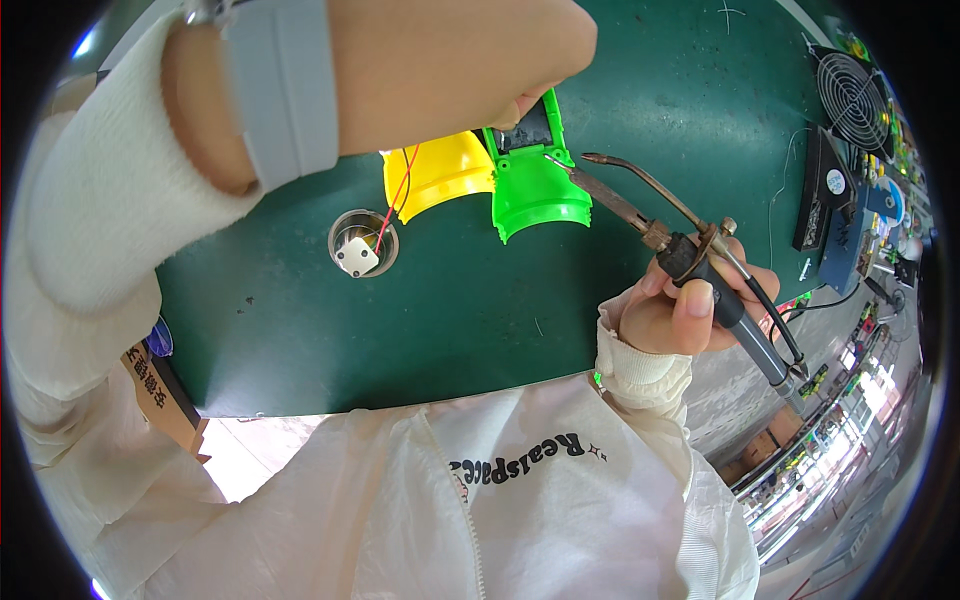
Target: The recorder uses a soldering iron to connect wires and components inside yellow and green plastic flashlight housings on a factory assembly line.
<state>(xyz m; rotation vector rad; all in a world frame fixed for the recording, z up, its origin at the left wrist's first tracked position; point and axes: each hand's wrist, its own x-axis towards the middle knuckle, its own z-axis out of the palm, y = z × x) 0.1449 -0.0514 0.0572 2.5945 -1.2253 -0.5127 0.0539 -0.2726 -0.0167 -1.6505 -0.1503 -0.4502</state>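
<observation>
My right hand (692, 315) grips a soldering iron (735, 312) with a dark handle. A thin bent tube (655, 185) is clamped alongside it. The iron's tip lies over the inner part of a green plastic housing (540, 195), which holds a black panel (524, 130). Above the housing my left hand (545, 50) is curled, its fingertips down at the panel's edge; most of its fingers are hidden. A yellow plastic housing (440, 175) adjoins the green one. A red wire (385, 222) runs from it to a white square piece (357, 257) in a clear round cup (390, 262).
The dark green table (450, 330) has its near edge against my white jacket. At the far right stand a fan with a round grille (852, 92), a black box-like unit (822, 195) and a blue device (848, 245). A cardboard box (160, 400) is below the left edge.
</observation>
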